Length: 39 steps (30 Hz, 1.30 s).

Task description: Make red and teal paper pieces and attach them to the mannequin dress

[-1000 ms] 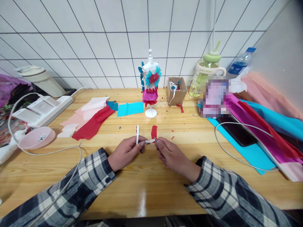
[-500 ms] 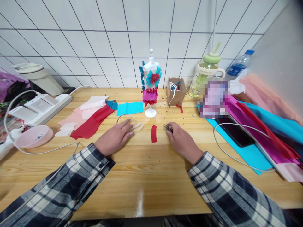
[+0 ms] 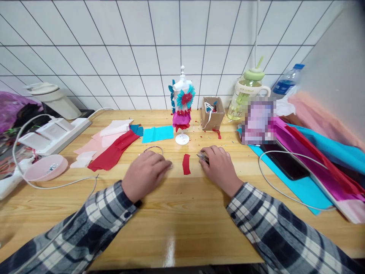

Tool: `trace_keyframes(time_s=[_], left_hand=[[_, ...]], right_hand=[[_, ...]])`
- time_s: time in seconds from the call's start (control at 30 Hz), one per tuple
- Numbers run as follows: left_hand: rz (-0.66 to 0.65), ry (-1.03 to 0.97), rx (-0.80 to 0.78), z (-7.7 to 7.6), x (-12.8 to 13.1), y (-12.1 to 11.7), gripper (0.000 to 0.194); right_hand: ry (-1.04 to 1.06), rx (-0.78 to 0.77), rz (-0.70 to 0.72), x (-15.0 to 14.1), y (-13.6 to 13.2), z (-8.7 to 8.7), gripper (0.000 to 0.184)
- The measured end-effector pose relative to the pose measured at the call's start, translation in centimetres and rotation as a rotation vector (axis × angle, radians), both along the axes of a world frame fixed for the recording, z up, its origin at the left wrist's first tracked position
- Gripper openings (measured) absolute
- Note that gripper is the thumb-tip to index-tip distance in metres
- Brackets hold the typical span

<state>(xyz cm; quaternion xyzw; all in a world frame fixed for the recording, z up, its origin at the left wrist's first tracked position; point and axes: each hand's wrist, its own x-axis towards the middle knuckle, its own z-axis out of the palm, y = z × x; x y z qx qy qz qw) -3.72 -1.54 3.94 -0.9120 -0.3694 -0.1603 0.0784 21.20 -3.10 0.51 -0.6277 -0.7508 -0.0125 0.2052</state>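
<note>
Fingers curled and pressed together, my left hand (image 3: 146,173) hovers over the table in front of a thin clear ring (image 3: 155,147), partly hidden behind it. Whether anything sits in its slightly blurred fingertips I cannot make out. To its right, a small red paper strip (image 3: 186,164) lies flat. My right hand (image 3: 221,165) rests on the table beyond the strip, closed around small scissors (image 3: 203,156) with metal tips pointing left. Behind stands a white mini dress form (image 3: 182,85), wearing a purple and red skirt and a blue-and-red paper flower (image 3: 186,99).
Blue paper (image 3: 157,134), red paper (image 3: 114,151) and pink pieces lie at back left, near a pink bowl (image 3: 47,167) and power strip (image 3: 67,133). A cardboard box (image 3: 212,116), green-lidded bottle (image 3: 248,93), phone (image 3: 285,161), looping cable and coloured sheets occupy the right.
My left hand has lifted and shifted right, its fingers curling in from flat. A whitish strip beside it is no longer visible. My right hand stays put with the scissors; the view tilts slightly up.
</note>
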Motion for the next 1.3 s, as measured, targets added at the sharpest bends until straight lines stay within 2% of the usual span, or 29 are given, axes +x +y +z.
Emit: trace_keyframes(time_s=[0.07, 0.17, 0.33, 0.47, 0.7, 0.9, 1.3], left_hand=[[-0.086, 0.027, -0.159, -0.5, 1.7, -0.4, 0.022], [-0.092, 0.04, -0.301, -1.5, 3.5, -0.2, 0.015], [-0.038, -0.028, -0.385, -2.4, 4.0, 0.3, 0.015], [-0.04, -0.028, -0.398, -2.5, 3.6, 0.2, 0.016], [-0.049, -0.026, -0.348, -2.7, 3.8, 0.2, 0.018], [-0.109, -0.026, -0.355, -3.0, 4.0, 0.0, 0.018], [-0.035, 0.049, -0.304, -2.5, 4.2, -0.5, 0.017]], right_hand=[[0.058, 0.02, 0.148, -0.6, 0.2, 0.2, 0.016], [0.091, -0.03, 0.337, -1.4, 0.6, 0.2, 0.014], [0.105, -0.107, 0.387, -1.3, 0.3, -0.4, 0.012], [0.019, -0.138, 0.436, -1.3, -0.2, -0.3, 0.014], [-0.061, -0.168, 0.406, -2.0, -0.8, 0.0, 0.017], [-0.029, -0.207, 0.349, -2.1, -1.1, -0.3, 0.014], [-0.049, -0.265, 0.28, -2.5, -1.3, -0.1, 0.019]])
